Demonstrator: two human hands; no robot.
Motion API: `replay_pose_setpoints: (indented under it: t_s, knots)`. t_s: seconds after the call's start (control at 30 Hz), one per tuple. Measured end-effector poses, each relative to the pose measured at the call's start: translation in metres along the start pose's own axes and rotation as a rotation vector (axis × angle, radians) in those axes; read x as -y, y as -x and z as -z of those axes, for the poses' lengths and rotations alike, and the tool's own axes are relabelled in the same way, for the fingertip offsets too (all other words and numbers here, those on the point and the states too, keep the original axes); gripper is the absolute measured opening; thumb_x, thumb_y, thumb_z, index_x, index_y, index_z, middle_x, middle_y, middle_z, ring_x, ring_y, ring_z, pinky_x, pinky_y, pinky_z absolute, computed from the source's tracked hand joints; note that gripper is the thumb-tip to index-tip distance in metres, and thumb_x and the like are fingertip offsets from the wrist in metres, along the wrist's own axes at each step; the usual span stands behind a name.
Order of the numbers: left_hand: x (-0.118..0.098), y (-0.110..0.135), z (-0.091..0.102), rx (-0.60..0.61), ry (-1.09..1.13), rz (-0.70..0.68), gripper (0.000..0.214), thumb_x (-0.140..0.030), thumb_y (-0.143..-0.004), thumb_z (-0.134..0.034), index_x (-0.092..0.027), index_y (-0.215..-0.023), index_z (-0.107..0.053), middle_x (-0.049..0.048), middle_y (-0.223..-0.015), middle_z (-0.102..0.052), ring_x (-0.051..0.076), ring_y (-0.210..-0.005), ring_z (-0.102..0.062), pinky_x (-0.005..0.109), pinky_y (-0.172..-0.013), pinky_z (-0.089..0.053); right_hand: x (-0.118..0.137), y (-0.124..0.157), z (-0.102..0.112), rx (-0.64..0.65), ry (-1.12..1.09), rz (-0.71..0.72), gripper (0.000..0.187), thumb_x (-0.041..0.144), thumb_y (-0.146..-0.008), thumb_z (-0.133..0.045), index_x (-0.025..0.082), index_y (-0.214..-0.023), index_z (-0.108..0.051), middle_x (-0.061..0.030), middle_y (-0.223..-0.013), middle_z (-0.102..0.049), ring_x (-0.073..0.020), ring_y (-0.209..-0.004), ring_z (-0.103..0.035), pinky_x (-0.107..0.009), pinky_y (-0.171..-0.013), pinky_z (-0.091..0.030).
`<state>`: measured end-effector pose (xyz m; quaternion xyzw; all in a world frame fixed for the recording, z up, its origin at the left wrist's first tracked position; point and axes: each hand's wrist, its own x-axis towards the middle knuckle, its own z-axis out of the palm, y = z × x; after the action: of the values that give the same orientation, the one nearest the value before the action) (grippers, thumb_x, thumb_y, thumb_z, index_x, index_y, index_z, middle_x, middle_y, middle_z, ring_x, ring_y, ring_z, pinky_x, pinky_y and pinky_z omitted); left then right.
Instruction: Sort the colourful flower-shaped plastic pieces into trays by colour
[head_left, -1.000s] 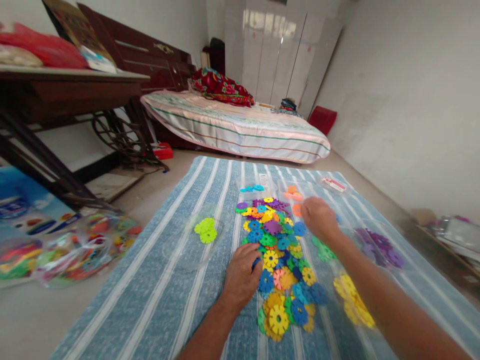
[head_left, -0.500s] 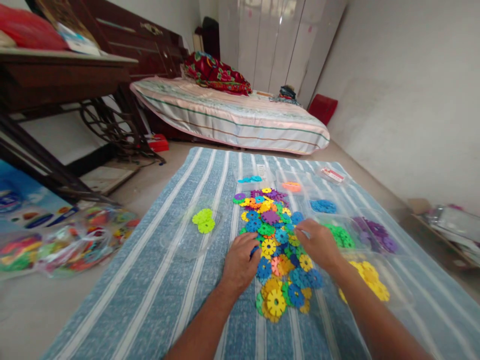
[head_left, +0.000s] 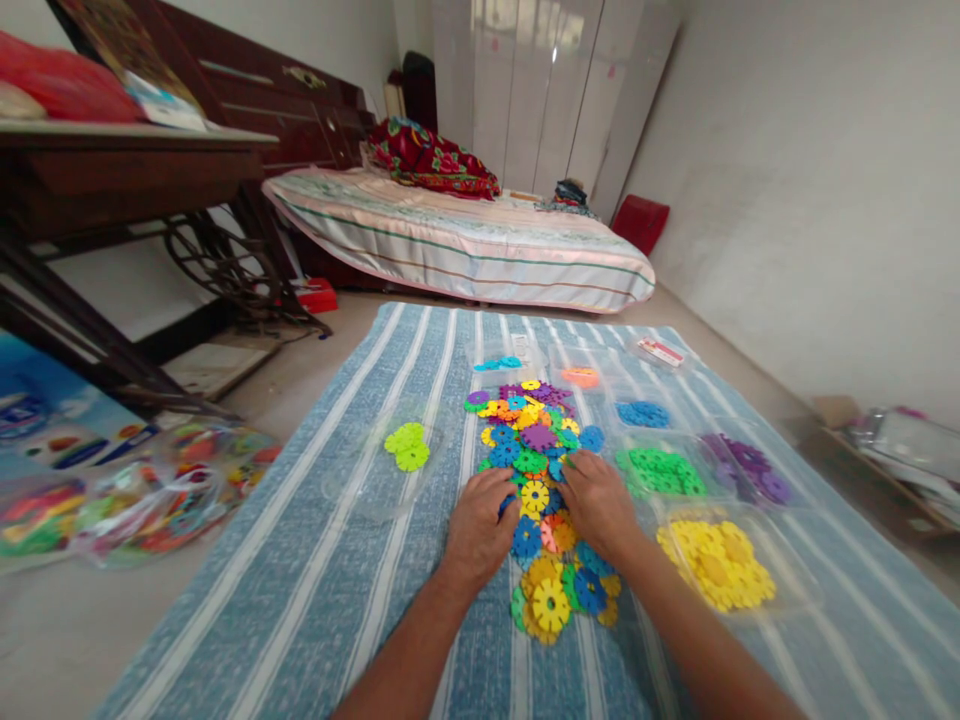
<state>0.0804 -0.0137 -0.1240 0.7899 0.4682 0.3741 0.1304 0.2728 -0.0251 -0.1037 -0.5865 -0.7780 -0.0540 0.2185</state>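
Note:
A heap of colourful notched plastic discs lies on the blue striped cloth, between my hands. At its left edge is my left hand, fingers curled, with a dark blue disc showing between thumb and fingers. My right hand reaches into the heap from the right, fingertips bent down together on the discs; what they grip is hidden. Right of it, clear trays hold green discs and yellow discs. Lime-green discs sit in a clear container on the left.
More clear trays hold blue discs, purple discs, orange discs and light-blue discs. A small labelled box lies at the far right. Bags of colourful pieces stand on the floor. Behind are a bed and a sewing-machine table.
My right hand has moved left and down, from beside the green tray onto the heap's discs. The left hand stays nearly in place. The view has tilted slightly.

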Motion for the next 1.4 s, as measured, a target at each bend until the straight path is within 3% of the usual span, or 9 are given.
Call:
replay_pose_setpoints:
  t_s: [0.13,0.33,0.43,0.73,0.83,1.0,1.1,1.27,1.4]
  knots:
    - [-0.001,-0.001,0.0,0.003,0.002,0.004,0.015,-0.018,-0.079,-0.052,-0.019,-0.085,-0.065,0.0071,-0.105,-0.066,0.022,-0.104,-0.057,0.041,-0.093,-0.047,-0.001,0.007,0.006,-0.125,-0.306,-0.1,0.027,0.029,-0.089,-0.043,0.018,-0.083,-0.067,-0.0092,-0.093,-0.065,-0.0207,-0.095,-0.056,-0.036,-0.088,-0.044]
    - [-0.002,-0.002,0.001,0.001,0.004,-0.015,0.015,-0.02,-0.08,-0.05,-0.02,-0.084,-0.065,0.0069,-0.104,-0.067,0.022,-0.103,-0.057,0.042,-0.093,-0.047,0.01,0.013,0.028,-0.065,-0.952,-0.621,0.033,0.047,-0.078,-0.057,0.017,-0.067,-0.066,0.0001,-0.064,-0.061,-0.0151,-0.065,-0.055,-0.028,-0.064,-0.046]
    - [-0.001,-0.002,0.001,0.007,0.009,-0.018,0.014,-0.02,-0.079,-0.051,-0.02,-0.084,-0.065,0.0069,-0.104,-0.067,0.022,-0.103,-0.058,0.043,-0.093,-0.046,0.014,0.017,0.036,-0.067,-1.2,-0.752,0.033,0.049,-0.071,-0.065,0.016,-0.067,-0.067,0.0001,-0.064,-0.061,-0.0143,-0.063,-0.055,-0.027,-0.064,-0.046]
    - [0.0,-0.005,0.001,0.017,0.006,-0.013,0.016,-0.022,-0.08,-0.05,-0.02,-0.084,-0.065,0.0068,-0.104,-0.067,0.022,-0.103,-0.058,0.043,-0.093,-0.046,0.01,0.034,0.048,-0.029,-1.271,-0.83,0.036,0.052,-0.068,-0.066,0.016,-0.068,-0.065,-0.0021,-0.062,-0.064,-0.0149,-0.061,-0.059,-0.027,-0.062,-0.048]
    - [-0.001,-0.006,0.003,0.005,-0.001,-0.023,0.016,-0.022,-0.08,-0.049,-0.021,-0.084,-0.065,0.0056,-0.103,-0.067,0.021,-0.102,-0.058,0.042,-0.093,-0.046,0.007,0.043,0.045,-0.09,-0.982,-0.681,0.031,0.047,-0.076,-0.06,0.017,-0.079,-0.067,-0.0027,-0.066,-0.066,-0.016,-0.063,-0.061,-0.027,-0.061,-0.049]
    - [-0.001,-0.005,0.001,0.008,0.004,-0.013,0.013,-0.022,-0.079,-0.052,-0.02,-0.083,-0.064,0.0061,-0.103,-0.067,0.022,-0.102,-0.058,0.043,-0.093,-0.046,0.006,0.058,0.036,-0.288,-0.32,-0.098,0.019,0.024,-0.086,-0.05,0.019,-0.089,-0.068,-0.0051,-0.078,-0.068,-0.0158,-0.075,-0.063,-0.029,-0.07,-0.051]
    - [-0.004,-0.004,0.002,-0.012,0.01,-0.008,0.013,-0.021,-0.08,-0.051,-0.021,-0.082,-0.064,0.0058,-0.101,-0.067,0.021,-0.102,-0.058,0.043,-0.093,-0.047,0.01,0.062,0.031,-0.397,-0.108,0.147,0.021,0.012,-0.085,-0.049,0.017,-0.098,-0.065,-0.0082,-0.088,-0.068,-0.0179,-0.088,-0.062,-0.033,-0.079,-0.052]
    - [-0.021,-0.001,0.011,-0.129,0.015,-0.057,0.017,-0.023,-0.083,-0.049,-0.019,-0.091,-0.063,0.0081,-0.106,-0.066,0.022,-0.109,-0.054,0.043,-0.097,-0.043,0.022,0.059,0.029,-0.418,-0.044,0.264,0.023,0.007,-0.083,-0.051,0.016,-0.101,-0.062,-0.0084,-0.09,-0.068,-0.0183,-0.092,-0.061,-0.034,-0.081,-0.052]
    - [-0.036,0.004,0.018,0.051,0.141,-0.113,0.026,-0.016,-0.083,-0.047,-0.02,-0.104,-0.061,0.0052,-0.102,-0.067,0.016,-0.097,-0.061,0.031,-0.088,-0.05,0.028,0.054,0.026,-0.445,-0.083,0.221,0.02,0.011,-0.086,-0.049,0.017,-0.098,-0.063,-0.0077,-0.086,-0.068,-0.0167,-0.086,-0.064,-0.033,-0.079,-0.053]
